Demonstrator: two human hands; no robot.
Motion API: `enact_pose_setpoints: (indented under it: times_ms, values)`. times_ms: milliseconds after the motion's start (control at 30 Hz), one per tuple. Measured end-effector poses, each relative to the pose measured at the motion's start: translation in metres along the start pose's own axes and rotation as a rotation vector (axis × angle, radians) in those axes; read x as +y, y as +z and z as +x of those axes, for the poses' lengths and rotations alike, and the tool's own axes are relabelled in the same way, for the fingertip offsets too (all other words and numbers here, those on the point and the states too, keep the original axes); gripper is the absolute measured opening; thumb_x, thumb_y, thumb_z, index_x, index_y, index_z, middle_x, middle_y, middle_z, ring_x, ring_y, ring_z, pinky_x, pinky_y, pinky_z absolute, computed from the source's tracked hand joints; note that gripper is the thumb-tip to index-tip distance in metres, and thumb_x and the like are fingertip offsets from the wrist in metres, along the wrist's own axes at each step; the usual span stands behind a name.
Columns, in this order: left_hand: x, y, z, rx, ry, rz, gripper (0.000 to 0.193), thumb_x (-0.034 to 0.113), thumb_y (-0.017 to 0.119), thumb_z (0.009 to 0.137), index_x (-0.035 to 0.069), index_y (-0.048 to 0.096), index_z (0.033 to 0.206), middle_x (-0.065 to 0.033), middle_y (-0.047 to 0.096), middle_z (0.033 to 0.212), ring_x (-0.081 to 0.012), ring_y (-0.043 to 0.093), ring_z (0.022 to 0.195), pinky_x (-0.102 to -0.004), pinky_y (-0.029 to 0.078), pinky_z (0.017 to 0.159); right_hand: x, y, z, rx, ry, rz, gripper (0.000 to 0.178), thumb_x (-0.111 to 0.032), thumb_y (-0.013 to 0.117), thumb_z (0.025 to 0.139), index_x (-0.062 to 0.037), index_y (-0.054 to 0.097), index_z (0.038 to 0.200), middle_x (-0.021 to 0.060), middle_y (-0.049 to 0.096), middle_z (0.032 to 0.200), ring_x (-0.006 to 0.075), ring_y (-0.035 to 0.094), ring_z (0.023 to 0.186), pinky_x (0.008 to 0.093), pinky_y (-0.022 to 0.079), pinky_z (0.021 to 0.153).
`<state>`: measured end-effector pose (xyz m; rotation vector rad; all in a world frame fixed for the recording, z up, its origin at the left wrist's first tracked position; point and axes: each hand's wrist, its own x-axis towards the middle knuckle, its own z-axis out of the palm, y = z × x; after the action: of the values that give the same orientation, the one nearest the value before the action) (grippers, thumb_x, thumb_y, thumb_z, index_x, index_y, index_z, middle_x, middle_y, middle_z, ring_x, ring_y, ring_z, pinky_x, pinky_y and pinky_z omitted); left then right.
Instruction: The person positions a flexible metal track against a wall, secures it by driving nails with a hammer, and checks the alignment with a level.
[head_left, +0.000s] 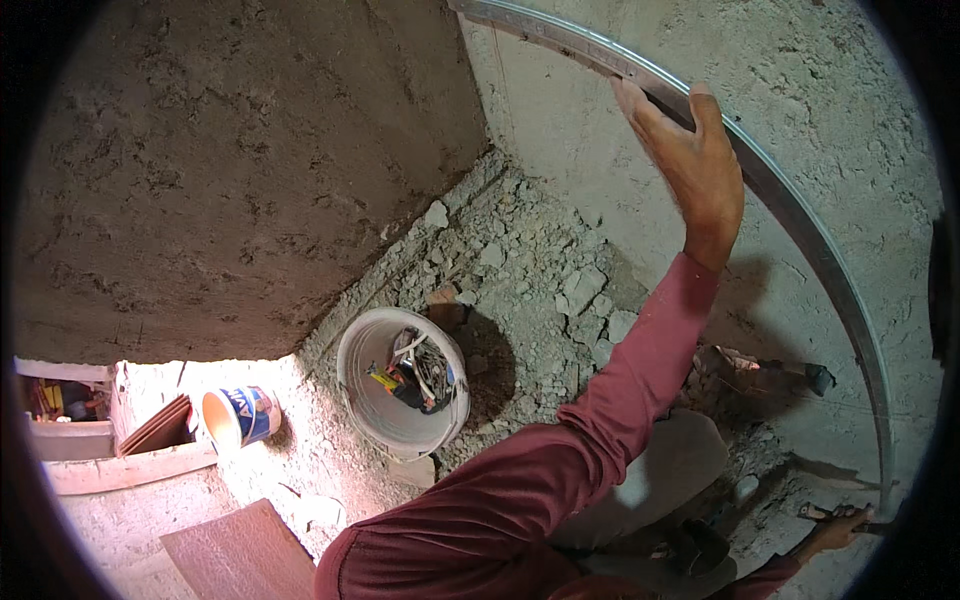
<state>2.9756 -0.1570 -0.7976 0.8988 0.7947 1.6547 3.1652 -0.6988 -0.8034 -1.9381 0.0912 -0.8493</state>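
Note:
A long grey metal channel (820, 235) lies against the rough plastered wall, bowed by the lens from the upper middle to the lower right. My left hand (700, 165) reaches up to it, thumb on one edge and fingers on the other, pressing it to the wall. Down by the channel's lower end, my right hand (840, 530) is closed round a small tool. A short end of that tool shows on one side of the fist and a dark part on the other; its kind is too small to make out.
Broken rubble (540, 290) covers the floor along the wall's foot. A white bucket (357, 400) holds cables and small tools. Left of it lies a tipped paint bucket (262, 412), near brown tiles (155, 425) and a brown board (240, 550). A dark pipe end (820, 378) protrudes near the wall's base.

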Motion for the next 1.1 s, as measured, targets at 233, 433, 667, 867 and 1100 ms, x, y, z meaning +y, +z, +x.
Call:
enact_pose_setpoints:
  times_ms: [233, 433, 667, 867, 1100]
  values:
    - [0.002, 0.003, 0.0, -0.003, 0.065, 0.012, 0.077, 0.03, 0.057, 0.099, -0.012, 0.016, 0.15, -0.0303, 0.012, 0.158, -0.0415, 0.013, 0.149, -0.0469, 0.014, 0.121, 0.002, -0.009, -0.011, -0.02, 0.071, -0.035, 0.047, -0.045, 0.056, 0.1, 0.0012, 0.06, 0.109, 0.0008, 0.039, 0.061, 0.0103, 0.036, 0.052, 0.0306, 0.031, 0.047]
    - [-0.003, -0.001, 0.001, 0.018, 0.09, 0.099, 0.077, 0.031, 0.059, 0.098, -0.011, 0.019, 0.149, -0.0305, 0.014, 0.158, -0.0419, 0.014, 0.148, -0.0478, 0.016, 0.12, -0.005, 0.004, -0.019, -0.086, 0.052, 0.142, 0.038, -0.039, 0.057, 0.101, -0.003, 0.058, 0.091, 0.0001, 0.039, 0.06, 0.0104, 0.035, 0.051, 0.0315, 0.029, 0.047]
    - [-0.003, -0.008, -0.001, 0.002, 0.086, 0.004, 0.076, 0.026, 0.061, 0.097, -0.013, 0.02, 0.147, -0.0313, 0.015, 0.157, -0.0427, 0.014, 0.148, -0.0477, 0.013, 0.121, -0.006, 0.008, -0.038, -0.133, 0.065, 0.159, 0.038, -0.039, 0.057, 0.102, -0.0009, 0.059, 0.102, -0.0015, 0.036, 0.06, 0.0082, 0.031, 0.05, 0.0297, 0.028, 0.047]
    - [-0.004, -0.015, -0.001, -0.042, 0.102, 0.063, 0.076, 0.031, 0.061, 0.099, -0.011, 0.021, 0.147, -0.0292, 0.015, 0.157, -0.0405, 0.017, 0.148, -0.0473, 0.028, 0.117, -0.022, 0.011, -0.044, -0.191, 0.079, 0.21, 0.048, -0.038, 0.05, 0.105, 0.0048, 0.056, 0.126, -0.0011, 0.034, 0.061, 0.0073, 0.03, 0.051, 0.0274, 0.027, 0.047]
    - [-0.016, -0.036, 0.017, -0.069, 0.116, 0.06, 0.055, 0.034, 0.053, 0.103, -0.005, 0.04, 0.139, -0.0242, 0.034, 0.144, -0.0319, 0.041, 0.131, -0.0397, 0.04, 0.105, -0.065, 0.01, -0.059, -0.183, 0.058, 0.192, 0.047, -0.037, 0.053, 0.104, 0.0038, 0.057, 0.126, -0.0021, 0.034, 0.062, 0.007, 0.03, 0.051, 0.0274, 0.028, 0.046]
